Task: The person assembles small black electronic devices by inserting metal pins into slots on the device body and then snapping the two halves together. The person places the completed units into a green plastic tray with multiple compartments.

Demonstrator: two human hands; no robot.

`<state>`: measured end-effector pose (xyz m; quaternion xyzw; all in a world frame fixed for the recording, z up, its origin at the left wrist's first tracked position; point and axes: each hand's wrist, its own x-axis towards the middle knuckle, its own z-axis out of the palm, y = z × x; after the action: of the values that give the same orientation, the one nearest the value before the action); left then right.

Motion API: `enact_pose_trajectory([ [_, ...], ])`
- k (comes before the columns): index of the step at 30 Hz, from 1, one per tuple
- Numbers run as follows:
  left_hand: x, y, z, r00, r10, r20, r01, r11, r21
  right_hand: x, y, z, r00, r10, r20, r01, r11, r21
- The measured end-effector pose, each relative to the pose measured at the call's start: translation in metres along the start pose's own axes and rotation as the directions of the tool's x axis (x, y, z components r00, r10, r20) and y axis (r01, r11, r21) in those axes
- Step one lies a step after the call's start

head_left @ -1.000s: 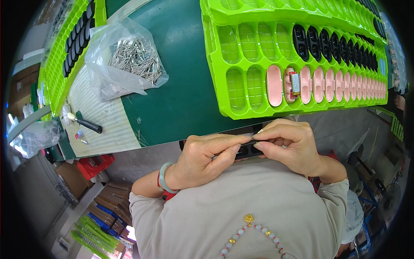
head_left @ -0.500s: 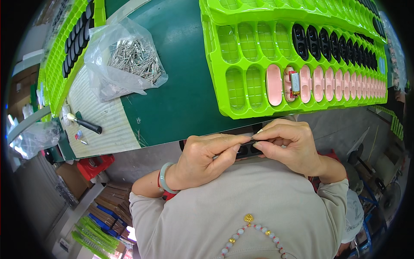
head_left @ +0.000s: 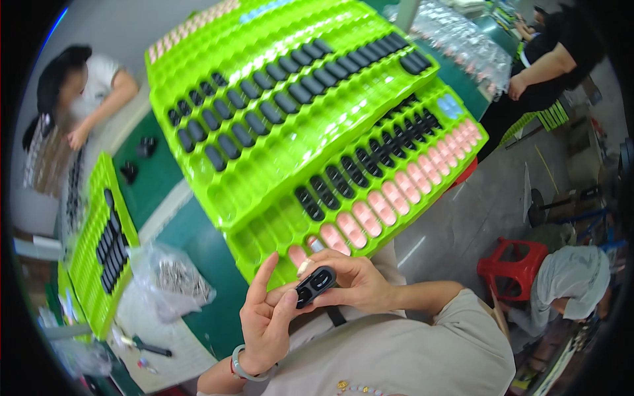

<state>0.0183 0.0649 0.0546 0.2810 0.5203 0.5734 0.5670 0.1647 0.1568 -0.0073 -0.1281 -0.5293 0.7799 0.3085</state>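
Observation:
Both my hands hold a small black oval case (head_left: 316, 286) with two hollows, tilted in front of my chest. My left hand (head_left: 265, 321) pinches its left end with the thumb, while the index finger sticks straight out. My right hand (head_left: 360, 282) grips the other end between thumb and fingers. A pale covering (head_left: 304, 266) shows on a fingertip at the case's far edge. Just beyond, the nearer green tray (head_left: 261, 232) bears a row of pink cases (head_left: 374, 222) and a row of black cases (head_left: 340, 179). One slot holds a silver part (head_left: 317, 245), partly hidden by my hand.
A larger green tray (head_left: 228, 198) with dark oval pieces overlaps the nearer one. Left on the green table lie a plastic bag of metal pins (head_left: 173, 277), a black-handled tool (head_left: 150, 348) and another green tray (head_left: 99, 218). Other people sit or stand around; a red stool (head_left: 512, 264) stands right.
The view has swung, bringing more trays and people into sight. My hands have tilted the black case so its hollows show, and my left index finger has straightened away from it.

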Motion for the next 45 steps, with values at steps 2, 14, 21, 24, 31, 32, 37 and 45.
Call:
enact_pose_trajectory([
  [2, 0.017, 0.015, 0.016, 0.994, -0.068, 0.086, 0.08, 0.987, -0.14, 0.003, -0.029, -0.016, 0.994, 0.036, -0.101, -0.01, 0.97, 0.245],
  [14, 0.401, 0.051, 0.193, 0.377, 0.043, 0.925, -0.777, -0.529, 0.342, -0.06, -0.052, -0.122, 0.767, -0.166, -0.62, 0.333, 0.929, 0.164],
  [21, 0.442, 0.056, 0.228, 0.506, -0.154, 0.849, -0.835, -0.333, 0.438, -0.077, -0.056, -0.146, 0.738, -0.12, -0.664, 0.356, 0.906, 0.231],
  [24, 0.397, 0.086, 0.205, 0.636, -0.06, 0.769, -0.756, 0.152, 0.637, -0.071, -0.064, -0.145, 0.792, -0.115, -0.6, 0.322, 0.913, 0.251],
  [31, 0.2, 0.086, 0.068, 0.755, -0.063, 0.653, 0.027, 0.998, 0.065, -0.025, -0.073, -0.109, 0.947, -0.054, -0.317, 0.169, 0.922, 0.348],
  [32, 0.172, 0.078, 0.049, 0.791, -0.09, 0.606, 0.157, 0.986, -0.058, -0.016, -0.07, -0.101, 0.964, -0.011, -0.265, 0.106, 0.932, 0.347],
  [37, 0.052, 0.032, -0.017, 0.97, -0.109, 0.216, 0.146, 0.976, -0.163, 0.017, -0.053, -0.045, 0.972, 0.235, 0.025, -0.232, 0.926, 0.297],
  [45, -0.017, -0.015, -0.063, 0.978, -0.203, 0.047, 0.205, 0.906, -0.371, 0.046, -0.028, 0.006, 0.787, 0.581, 0.209, -0.595, 0.804, 0.005],
])
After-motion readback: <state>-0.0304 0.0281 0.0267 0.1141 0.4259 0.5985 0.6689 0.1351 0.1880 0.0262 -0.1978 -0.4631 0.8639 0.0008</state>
